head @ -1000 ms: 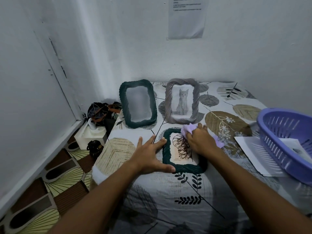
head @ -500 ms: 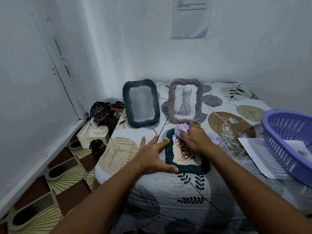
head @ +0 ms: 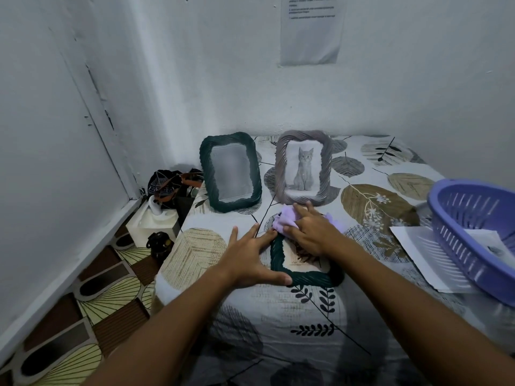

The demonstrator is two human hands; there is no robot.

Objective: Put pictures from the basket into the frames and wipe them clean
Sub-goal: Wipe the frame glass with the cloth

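Observation:
A dark green frame (head: 306, 278) with a picture in it lies flat on the leaf-patterned table. My left hand (head: 252, 259) rests flat on its left edge, fingers spread and straight. My right hand (head: 313, 232) presses a crumpled lilac cloth (head: 284, 220) onto the frame's upper left part and hides much of the picture. Behind stand two upright frames: an empty dark green frame (head: 231, 172) and a grey frame (head: 303, 168) showing a kitten. A lilac plastic basket (head: 457, 218) with a picture inside sits at the right.
A white paper sheet (head: 426, 257) lies partly under the basket. Beside the table's left edge, on the patterned floor, are a white tissue box (head: 152, 221), a small dark bottle (head: 160, 245) and a dark bag (head: 167, 183). Walls close in left and behind.
My right hand has slid the cloth up and to the left, from the frame's right side to its top left corner. My left hand stays on the frame's left edge.

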